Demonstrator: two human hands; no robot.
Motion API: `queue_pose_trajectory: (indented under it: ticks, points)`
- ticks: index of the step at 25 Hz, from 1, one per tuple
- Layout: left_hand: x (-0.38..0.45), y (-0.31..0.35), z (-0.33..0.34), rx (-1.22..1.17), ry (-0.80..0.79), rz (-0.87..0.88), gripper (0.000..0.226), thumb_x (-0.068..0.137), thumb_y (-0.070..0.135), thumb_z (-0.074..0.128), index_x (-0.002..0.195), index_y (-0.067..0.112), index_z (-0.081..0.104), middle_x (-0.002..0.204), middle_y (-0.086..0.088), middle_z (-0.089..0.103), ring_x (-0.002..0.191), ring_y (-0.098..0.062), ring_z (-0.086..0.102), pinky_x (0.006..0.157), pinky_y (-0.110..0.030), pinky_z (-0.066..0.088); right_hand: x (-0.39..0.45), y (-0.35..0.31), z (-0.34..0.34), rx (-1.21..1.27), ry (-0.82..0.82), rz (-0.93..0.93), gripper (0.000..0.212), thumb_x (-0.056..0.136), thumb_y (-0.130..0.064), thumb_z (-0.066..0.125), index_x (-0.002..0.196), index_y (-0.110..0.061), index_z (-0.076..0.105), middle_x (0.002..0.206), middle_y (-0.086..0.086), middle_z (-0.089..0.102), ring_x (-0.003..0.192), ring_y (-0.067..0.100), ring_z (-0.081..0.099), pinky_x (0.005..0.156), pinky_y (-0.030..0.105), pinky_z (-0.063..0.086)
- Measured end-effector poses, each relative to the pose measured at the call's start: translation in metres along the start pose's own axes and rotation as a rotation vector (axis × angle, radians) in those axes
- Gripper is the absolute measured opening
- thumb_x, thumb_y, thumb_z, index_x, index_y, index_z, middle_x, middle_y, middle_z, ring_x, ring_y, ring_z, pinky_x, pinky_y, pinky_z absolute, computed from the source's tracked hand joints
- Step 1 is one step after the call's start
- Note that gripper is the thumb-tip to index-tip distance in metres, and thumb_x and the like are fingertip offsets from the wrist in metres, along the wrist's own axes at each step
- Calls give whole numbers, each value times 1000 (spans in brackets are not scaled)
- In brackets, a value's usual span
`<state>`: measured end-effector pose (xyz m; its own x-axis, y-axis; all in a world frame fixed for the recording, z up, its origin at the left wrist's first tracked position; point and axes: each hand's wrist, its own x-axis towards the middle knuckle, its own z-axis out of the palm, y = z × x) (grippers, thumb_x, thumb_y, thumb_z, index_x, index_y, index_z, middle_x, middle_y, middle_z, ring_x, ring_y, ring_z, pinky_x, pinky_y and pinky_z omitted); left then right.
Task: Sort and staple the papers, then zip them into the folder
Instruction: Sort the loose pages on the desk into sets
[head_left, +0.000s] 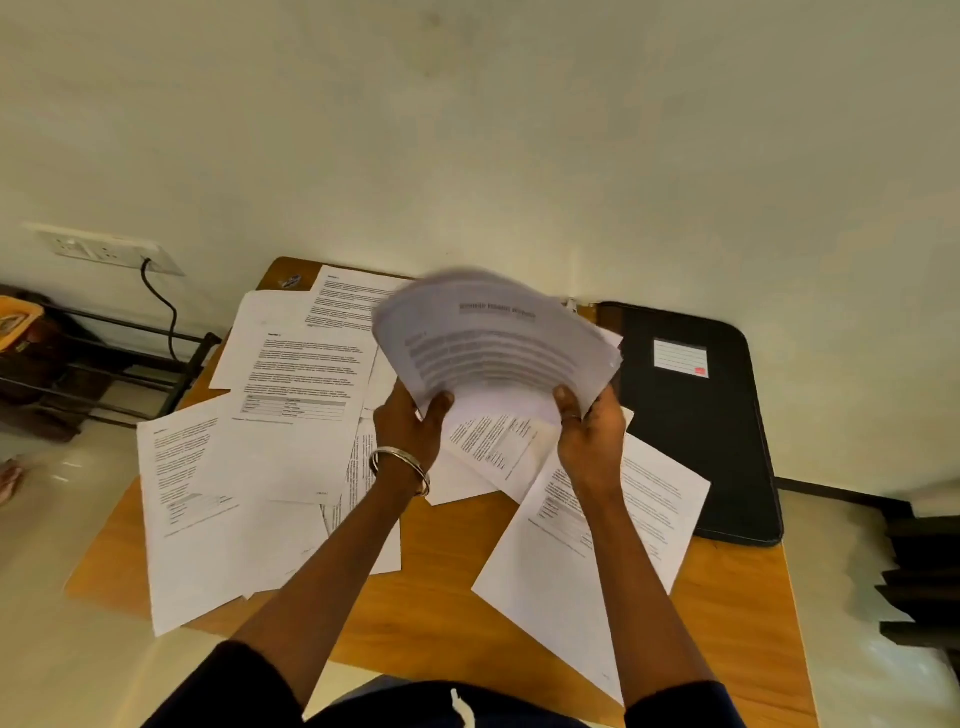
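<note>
A blurred stack of printed papers (493, 338) is lifted above the wooden table (447, 597). My left hand (410, 431), with metal bangles at the wrist, grips the stack's lower left edge. My right hand (592, 431) grips its lower right edge. Several loose printed sheets (291, 384) lie scattered over the table's left and middle, and one large sheet (587, 561) lies under my right forearm. A black zip folder (696, 441) with a white label lies closed at the table's right side. No stapler is in view.
A pale wall rises right behind the table. A wall socket (98, 249) with a black cable hangs at the left, above a dark metal rack (98, 364). Dark objects stand on the floor at the far right (919, 582).
</note>
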<state>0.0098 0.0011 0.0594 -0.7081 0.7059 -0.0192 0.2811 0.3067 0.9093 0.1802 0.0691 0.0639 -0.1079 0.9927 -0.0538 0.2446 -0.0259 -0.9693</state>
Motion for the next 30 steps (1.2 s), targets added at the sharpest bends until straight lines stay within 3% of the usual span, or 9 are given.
queue_pose_trajectory:
  ticks: [3, 6, 11, 15, 20, 22, 24, 27, 30]
  points:
    - [-13, -27, 6, 98, -64, -157, 40, 85, 22, 66, 118, 3, 53, 95, -24, 65, 87, -37, 62, 71, -28, 46, -12, 30, 11, -186, -78, 76, 46, 88, -42, 53, 130, -26, 45, 115, -3, 60, 99, 19, 62, 89, 39, 55]
    - [-14, -31, 7, 145, -62, -158, 24, 92, 16, 54, 110, -1, 53, 84, -14, 60, 81, -31, 60, 71, -33, 47, -12, 31, 14, -334, -42, 95, 41, 94, -31, 54, 133, -19, 46, 120, 4, 61, 100, 23, 64, 86, 26, 51]
    - [-7, -24, 5, 88, 18, -84, 23, 96, 16, 47, 110, -2, 52, 82, -11, 59, 74, -22, 55, 68, -32, 45, -7, 28, 19, -269, -28, 91, 41, 95, -26, 54, 134, -20, 42, 121, 0, 58, 101, 17, 60, 91, 30, 48]
    - [-13, -37, 7, 184, -109, -173, 29, 97, 14, 44, 123, 3, 46, 87, -16, 60, 78, -26, 56, 68, -31, 41, -10, 35, 18, -487, -82, 88, 38, 93, -32, 55, 127, -17, 46, 109, -5, 58, 83, 17, 63, 68, 13, 48]
    - [-5, -39, 2, 222, -83, -160, 27, 96, 7, 42, 122, 0, 46, 95, -18, 62, 89, -35, 61, 71, -29, 42, -8, 47, 19, -537, -66, 48, 39, 93, -37, 53, 127, -21, 45, 116, 3, 62, 93, 23, 65, 85, 35, 56]
    - [-4, -42, 0, 292, -139, -152, 28, 96, 3, 41, 123, 1, 44, 95, -19, 62, 87, -36, 61, 71, -31, 44, -6, 71, 21, -566, -86, 23, 40, 90, -48, 47, 124, -26, 43, 112, 4, 63, 86, 22, 65, 81, 40, 58]
    - [-2, -41, 0, 337, -151, -127, 29, 96, 4, 40, 124, 1, 45, 96, -21, 63, 83, -34, 61, 70, -32, 45, -8, 60, 19, -570, -60, 44, 44, 86, -58, 40, 120, -30, 41, 109, 1, 64, 79, 19, 64, 73, 33, 59]
    - [3, -37, -6, 320, -119, -79, 37, 97, 9, 41, 132, 2, 43, 104, -18, 64, 78, -28, 59, 71, -35, 49, -10, 34, 7, -522, -24, 93, 31, 96, -35, 50, 122, -20, 46, 107, -3, 59, 83, 15, 61, 71, 16, 50]
    - [1, -38, -9, 272, -254, -57, 32, 97, 13, 42, 127, 4, 48, 106, -19, 64, 88, -37, 63, 78, -46, 55, -5, 37, -13, -327, 27, 95, 24, 97, -17, 50, 121, -11, 51, 115, 6, 61, 98, 16, 58, 88, 31, 49]
